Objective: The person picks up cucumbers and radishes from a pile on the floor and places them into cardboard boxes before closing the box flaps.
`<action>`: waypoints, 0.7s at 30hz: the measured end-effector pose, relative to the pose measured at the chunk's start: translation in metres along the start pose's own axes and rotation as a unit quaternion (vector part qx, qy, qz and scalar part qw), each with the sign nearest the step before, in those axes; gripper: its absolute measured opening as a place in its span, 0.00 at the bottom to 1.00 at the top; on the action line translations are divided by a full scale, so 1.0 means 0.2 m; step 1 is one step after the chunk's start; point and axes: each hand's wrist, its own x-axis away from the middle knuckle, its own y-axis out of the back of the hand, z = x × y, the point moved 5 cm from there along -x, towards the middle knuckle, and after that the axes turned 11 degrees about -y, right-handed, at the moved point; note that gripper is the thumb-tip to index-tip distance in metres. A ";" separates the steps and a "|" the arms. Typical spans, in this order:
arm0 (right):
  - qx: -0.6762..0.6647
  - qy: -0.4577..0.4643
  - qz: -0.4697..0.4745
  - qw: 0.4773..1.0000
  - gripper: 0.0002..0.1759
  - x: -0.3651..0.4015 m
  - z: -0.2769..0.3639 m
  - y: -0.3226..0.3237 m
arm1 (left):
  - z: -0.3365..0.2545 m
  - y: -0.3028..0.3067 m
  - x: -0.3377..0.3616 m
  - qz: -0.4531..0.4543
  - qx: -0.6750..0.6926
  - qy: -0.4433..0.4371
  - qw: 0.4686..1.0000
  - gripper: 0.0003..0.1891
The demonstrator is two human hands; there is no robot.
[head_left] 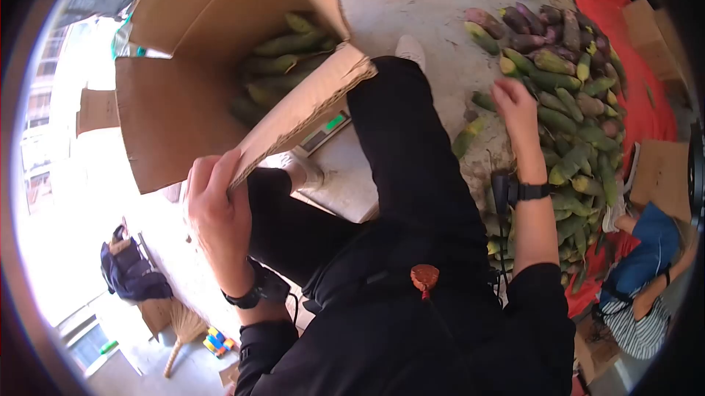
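My left hand (218, 209) grips the near flap of an open cardboard box (158, 117), thumb and fingers pinching its edge. Inside the box lie several green radishes (286, 47). On the right, my right hand (516, 102) hangs at the left edge of a large pile of green and purplish radishes (562, 106). Its fingers are curled, and what they hold, if anything, is hidden. A green radish (483, 101) lies just left of those fingers. Below the box flap a scale display (334, 123) glows green.
A red sheet (646, 80) runs behind the pile. At the right, another person (642, 286) sits near a cardboard box (659, 175). A broom (183, 326), colourful toy blocks (218, 341) and a dark bag (132, 267) are at the lower left. My legs are between box and pile.
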 end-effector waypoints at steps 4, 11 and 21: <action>0.116 -0.036 0.007 0.993 0.13 0.01 -0.74 0.14 | 0.01 0.04 0.00 -0.018 -0.007 0.019 1.000 0.12; 0.245 -0.116 0.029 0.962 0.14 0.24 -1.16 0.18 | 0.05 0.11 0.04 -0.066 -0.059 0.031 0.996 0.12; 0.191 -0.223 0.074 0.953 0.14 0.28 -1.25 0.10 | 0.08 0.15 0.09 -0.110 -0.048 0.080 0.990 0.18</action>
